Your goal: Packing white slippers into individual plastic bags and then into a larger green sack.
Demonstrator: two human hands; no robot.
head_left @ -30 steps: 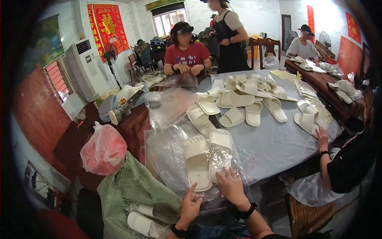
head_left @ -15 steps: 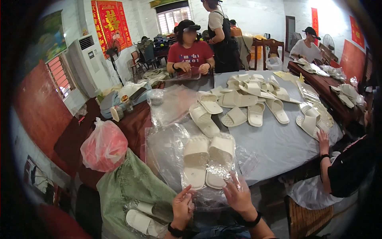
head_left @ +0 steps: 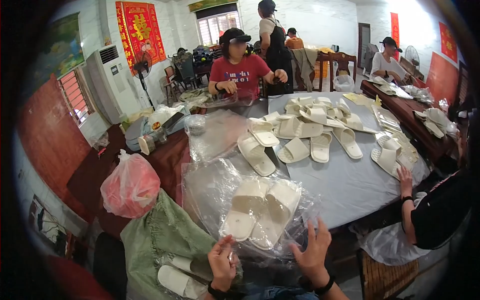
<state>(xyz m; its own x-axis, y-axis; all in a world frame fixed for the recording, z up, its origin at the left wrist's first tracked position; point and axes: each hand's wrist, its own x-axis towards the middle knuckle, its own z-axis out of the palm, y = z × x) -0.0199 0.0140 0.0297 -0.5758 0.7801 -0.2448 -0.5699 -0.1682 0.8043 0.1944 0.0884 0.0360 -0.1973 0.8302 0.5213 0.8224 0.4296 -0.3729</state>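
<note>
In front of me a pair of cream slippers (head_left: pixel 282 200) lies side by side in a clear plastic bag (head_left: pixel 312 202), toes pointing away and slanting to the right. My left hand (head_left: pixel 223 262) is at the bag's near left corner, thumb and fingers pinched together on the plastic beside a slipper heel. Just right of the near end of the bag, my right hand (head_left: pixel 313 252) is spread with its fingers apart and holds nothing. Below my left hand, another bagged pair of white slippers (head_left: pixel 175 280) rests on a green woven sack (head_left: pixel 165 230).
Loose slippers (head_left: pixel 312 117) are heaped across the grey-covered table (head_left: pixel 340 195). Flat clear bags (head_left: pixel 212 130) lie to the left. A pink-filled plastic bag (head_left: pixel 131 185) stands farther left. A co-worker's hand (head_left: pixel 405 180) touches slippers at right; a person in red (head_left: pixel 240 75) works opposite.
The bagged pair has turned, its heels shifting left and nearer to me. My right hand has come away to the right and spread. The person opposite has moved their hands apart.
</note>
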